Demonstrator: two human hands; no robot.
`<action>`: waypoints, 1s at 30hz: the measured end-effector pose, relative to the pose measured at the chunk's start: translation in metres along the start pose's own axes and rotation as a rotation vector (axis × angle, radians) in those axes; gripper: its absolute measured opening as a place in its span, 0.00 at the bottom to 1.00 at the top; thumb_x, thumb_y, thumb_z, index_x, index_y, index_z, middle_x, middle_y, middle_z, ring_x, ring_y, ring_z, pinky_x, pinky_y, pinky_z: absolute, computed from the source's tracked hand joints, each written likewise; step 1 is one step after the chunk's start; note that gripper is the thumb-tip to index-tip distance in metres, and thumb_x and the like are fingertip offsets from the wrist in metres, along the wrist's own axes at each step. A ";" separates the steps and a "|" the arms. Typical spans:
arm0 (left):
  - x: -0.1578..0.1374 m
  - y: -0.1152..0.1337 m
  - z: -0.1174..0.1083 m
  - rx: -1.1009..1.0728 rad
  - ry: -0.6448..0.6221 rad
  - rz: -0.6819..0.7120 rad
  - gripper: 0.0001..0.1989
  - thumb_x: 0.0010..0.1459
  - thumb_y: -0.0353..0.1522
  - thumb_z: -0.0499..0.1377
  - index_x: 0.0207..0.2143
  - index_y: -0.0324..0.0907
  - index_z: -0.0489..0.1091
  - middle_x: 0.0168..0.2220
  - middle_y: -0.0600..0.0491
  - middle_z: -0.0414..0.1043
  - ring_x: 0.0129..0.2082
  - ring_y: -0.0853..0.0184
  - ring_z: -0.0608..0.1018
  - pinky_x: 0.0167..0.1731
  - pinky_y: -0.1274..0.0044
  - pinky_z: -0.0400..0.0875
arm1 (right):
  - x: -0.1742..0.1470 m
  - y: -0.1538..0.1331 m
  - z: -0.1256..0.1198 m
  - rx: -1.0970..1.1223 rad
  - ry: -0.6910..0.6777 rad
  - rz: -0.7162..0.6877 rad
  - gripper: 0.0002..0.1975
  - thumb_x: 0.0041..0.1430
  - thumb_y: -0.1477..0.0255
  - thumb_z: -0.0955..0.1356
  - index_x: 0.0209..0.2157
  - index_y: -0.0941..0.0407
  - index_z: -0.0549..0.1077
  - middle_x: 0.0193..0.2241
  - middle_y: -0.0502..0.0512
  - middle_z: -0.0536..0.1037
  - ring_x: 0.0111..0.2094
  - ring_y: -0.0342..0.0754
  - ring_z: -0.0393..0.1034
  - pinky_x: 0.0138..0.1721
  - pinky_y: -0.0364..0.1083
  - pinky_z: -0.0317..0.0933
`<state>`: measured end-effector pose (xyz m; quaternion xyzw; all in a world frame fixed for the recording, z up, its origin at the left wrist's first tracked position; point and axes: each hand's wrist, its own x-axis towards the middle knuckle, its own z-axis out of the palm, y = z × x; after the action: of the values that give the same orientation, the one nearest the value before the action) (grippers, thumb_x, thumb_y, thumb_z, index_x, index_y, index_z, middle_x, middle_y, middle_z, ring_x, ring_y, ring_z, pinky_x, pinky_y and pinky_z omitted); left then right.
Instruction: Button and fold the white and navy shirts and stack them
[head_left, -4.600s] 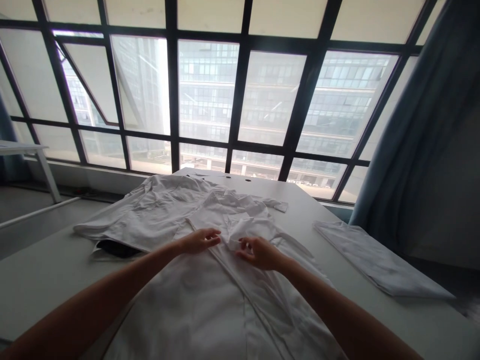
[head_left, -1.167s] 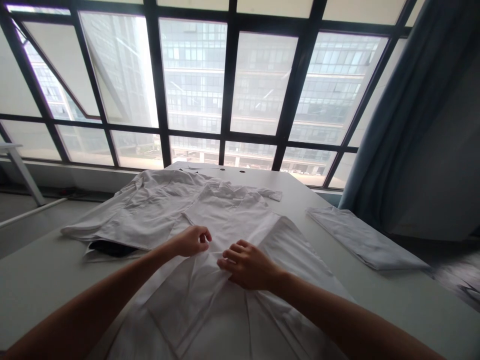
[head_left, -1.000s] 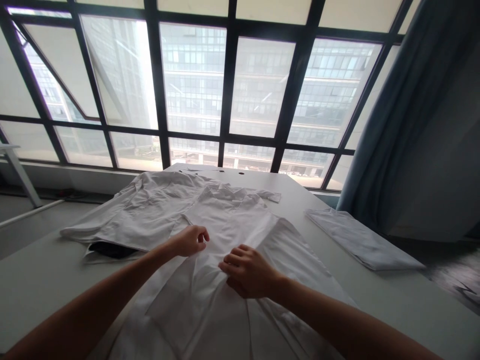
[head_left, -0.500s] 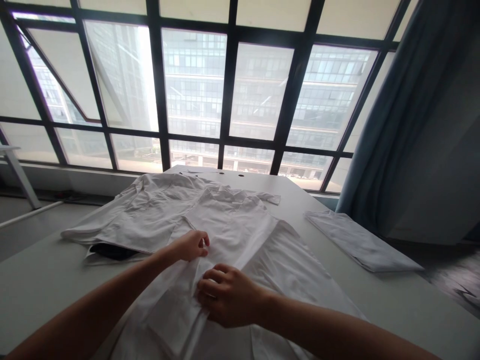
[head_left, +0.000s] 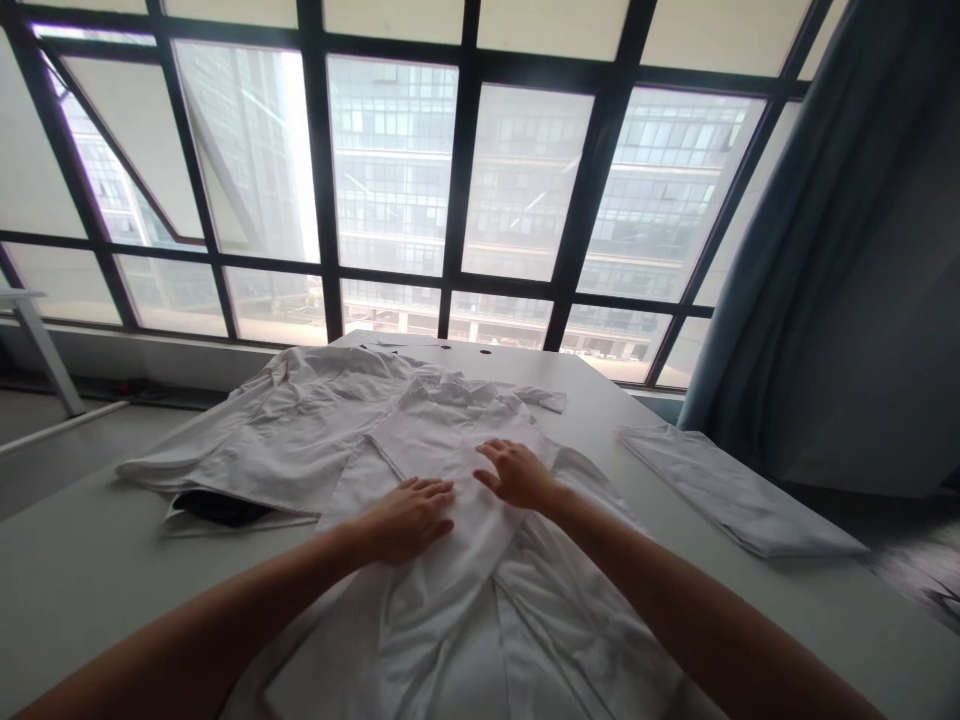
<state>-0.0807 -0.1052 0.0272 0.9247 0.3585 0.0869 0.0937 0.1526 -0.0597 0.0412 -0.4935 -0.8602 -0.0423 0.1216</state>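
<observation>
A white collared garment, like a lab coat or shirt [head_left: 442, 610], lies spread on the white table [head_left: 82, 570], its collar toward the window. My left hand [head_left: 409, 520] rests on its front, palm down, fingers stretched out. Farther up and to the right, my right hand [head_left: 517, 472] lies over the cloth near the chest, fingers apart. Neither hand grips anything. Folds run through the cloth below both hands. The near end of the garment is partly hidden by my forearms.
Left of it lies another crumpled white garment [head_left: 300, 430], with a dark patch [head_left: 221, 508] showing at its lower edge. A folded white cloth [head_left: 739, 490] sits at the table's right side. Beyond stand a large window [head_left: 394, 160] and a blue curtain [head_left: 795, 230].
My hands, curled at the garment's front before, have opened flat. The right moved up and away over the chest; the left shifted slightly right and nearer. The cloth's folds have changed.
</observation>
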 end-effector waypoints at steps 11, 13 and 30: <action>0.000 -0.006 0.002 -0.017 -0.194 -0.045 0.40 0.65 0.54 0.43 0.70 0.38 0.44 0.70 0.41 0.36 0.70 0.55 0.41 0.66 0.60 0.38 | 0.050 0.147 0.040 -0.080 -0.089 0.693 0.25 0.66 0.58 0.61 0.56 0.60 0.70 0.57 0.68 0.69 0.57 0.61 0.63 0.55 0.57 0.56; 0.000 -0.005 0.002 -0.041 -0.195 -0.059 0.39 0.65 0.53 0.44 0.70 0.38 0.44 0.70 0.41 0.36 0.70 0.55 0.41 0.66 0.59 0.38 | 0.065 0.155 0.042 -0.067 -0.058 0.717 0.22 0.65 0.59 0.63 0.50 0.60 0.74 0.54 0.67 0.71 0.55 0.59 0.66 0.51 0.53 0.60; -0.001 0.003 -0.009 -0.150 -0.195 -0.001 0.39 0.63 0.53 0.49 0.69 0.45 0.47 0.70 0.42 0.40 0.69 0.50 0.43 0.64 0.48 0.37 | 0.117 0.197 0.051 -0.022 0.079 0.760 0.20 0.63 0.67 0.65 0.52 0.62 0.73 0.51 0.71 0.73 0.52 0.61 0.69 0.48 0.52 0.62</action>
<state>-0.0816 -0.1067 0.0370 0.9189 0.3408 0.0232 0.1972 0.2570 0.1487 0.0122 -0.7767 -0.6098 -0.0224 0.1563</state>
